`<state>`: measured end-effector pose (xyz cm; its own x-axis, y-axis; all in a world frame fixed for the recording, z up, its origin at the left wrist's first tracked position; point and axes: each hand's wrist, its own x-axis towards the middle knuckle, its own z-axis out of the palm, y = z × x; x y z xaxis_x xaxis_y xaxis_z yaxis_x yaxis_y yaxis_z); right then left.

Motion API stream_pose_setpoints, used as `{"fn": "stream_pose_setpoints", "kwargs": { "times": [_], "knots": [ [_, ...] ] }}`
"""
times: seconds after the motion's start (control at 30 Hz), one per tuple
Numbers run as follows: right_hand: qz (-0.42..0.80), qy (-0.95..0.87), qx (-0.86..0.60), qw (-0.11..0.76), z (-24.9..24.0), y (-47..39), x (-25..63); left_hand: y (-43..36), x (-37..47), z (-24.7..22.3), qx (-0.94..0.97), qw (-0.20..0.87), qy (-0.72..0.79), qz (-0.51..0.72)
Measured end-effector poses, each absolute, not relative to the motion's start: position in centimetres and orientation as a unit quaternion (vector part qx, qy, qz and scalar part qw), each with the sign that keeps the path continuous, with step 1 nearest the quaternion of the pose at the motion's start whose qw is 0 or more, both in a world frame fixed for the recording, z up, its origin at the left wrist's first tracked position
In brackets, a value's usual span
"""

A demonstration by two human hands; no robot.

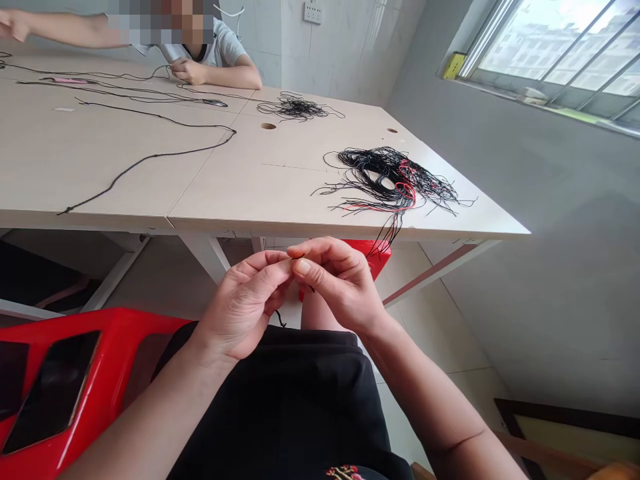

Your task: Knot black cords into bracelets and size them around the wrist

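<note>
Above my lap, just in front of the table edge, my left hand (246, 300) and my right hand (346, 279) meet fingertip to fingertip. Both are closed in a pinch on a thin black cord (281, 320). A short dark bit of it shows between the fingertips, and a loose end hangs under my left hand. Most of the cord is hidden by my fingers. On the table beyond my right hand lies a big coiled bundle of black cords (357, 160), with a few red cords (406, 190) among them. Some strands hang over the edge.
A single black cord (150, 157) curves across the left of the table (240, 193). Farther back lies a tangled cord pile (295, 107). Another person (230, 57) sits opposite, handling cords. A phone (55, 387) rests on a red stool (113, 333) at my left.
</note>
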<state>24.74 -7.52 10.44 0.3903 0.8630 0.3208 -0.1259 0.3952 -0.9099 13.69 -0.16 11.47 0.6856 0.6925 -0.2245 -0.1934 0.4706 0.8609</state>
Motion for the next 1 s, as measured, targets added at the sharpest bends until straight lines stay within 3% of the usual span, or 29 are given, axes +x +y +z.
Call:
{"fn": "stream_pose_setpoints", "kwargs": {
  "times": [0.4, 0.73, 1.0],
  "knots": [
    [0.382, -0.425, -0.379, 0.728, 9.8, -7.7, 24.6, -0.5, 13.2, 11.7, 0.382, 0.857, 0.257, 0.234],
    [0.383, -0.476, -0.428, 0.666, 10.3, -8.1, 26.2, -0.7, 13.0, 11.2, 0.558, 0.743, 0.263, 0.259],
    [0.278, -0.476, -0.495, 0.672, 9.8, -8.5, 24.9, -1.2, 12.7, 10.7, 0.597, 0.702, 0.257, 0.289]
  ]
}}
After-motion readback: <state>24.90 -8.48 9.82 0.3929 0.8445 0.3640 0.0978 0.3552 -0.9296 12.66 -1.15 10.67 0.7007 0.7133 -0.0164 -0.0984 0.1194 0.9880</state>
